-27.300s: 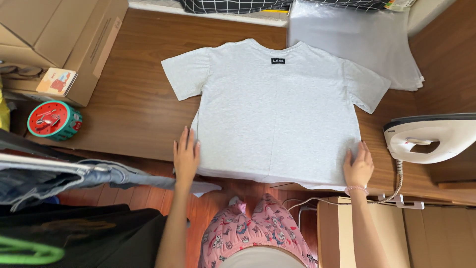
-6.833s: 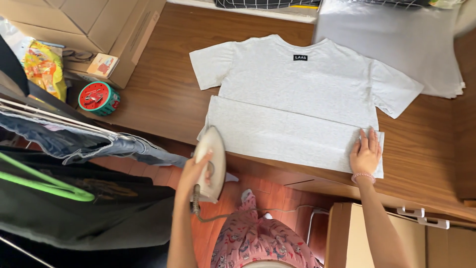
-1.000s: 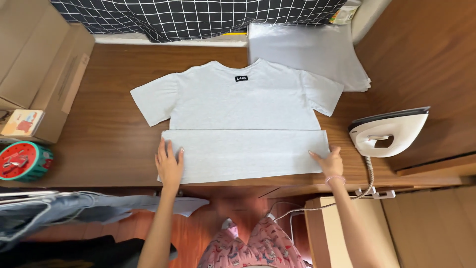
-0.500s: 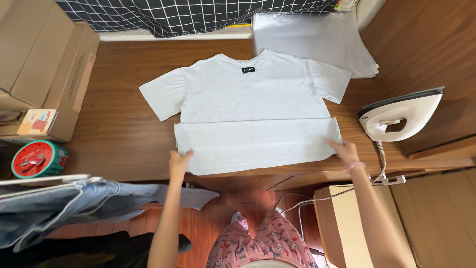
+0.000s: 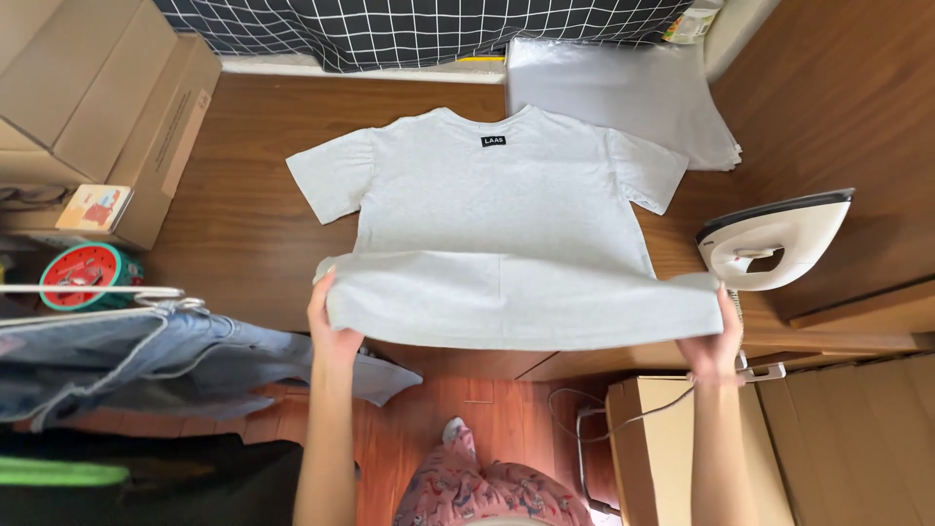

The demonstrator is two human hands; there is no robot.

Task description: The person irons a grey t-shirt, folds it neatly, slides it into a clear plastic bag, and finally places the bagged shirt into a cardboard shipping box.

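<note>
Both hands, left hand (image 5: 329, 331) and right hand (image 5: 714, 341), pinch the shirt (image 5: 506, 214) fold; raise both ends level toward twelve o'clock, clear of the iron (image 5: 774, 239).

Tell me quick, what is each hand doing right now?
Left hand: closed on the lower left corner of the grey T-shirt, lifting it.
Right hand: closed on the lower right corner of the same shirt.

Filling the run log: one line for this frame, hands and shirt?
left hand: grips shirt hem corner | right hand: grips other hem corner | folded hem lifted off table | iron: upright, right of shirt
</note>
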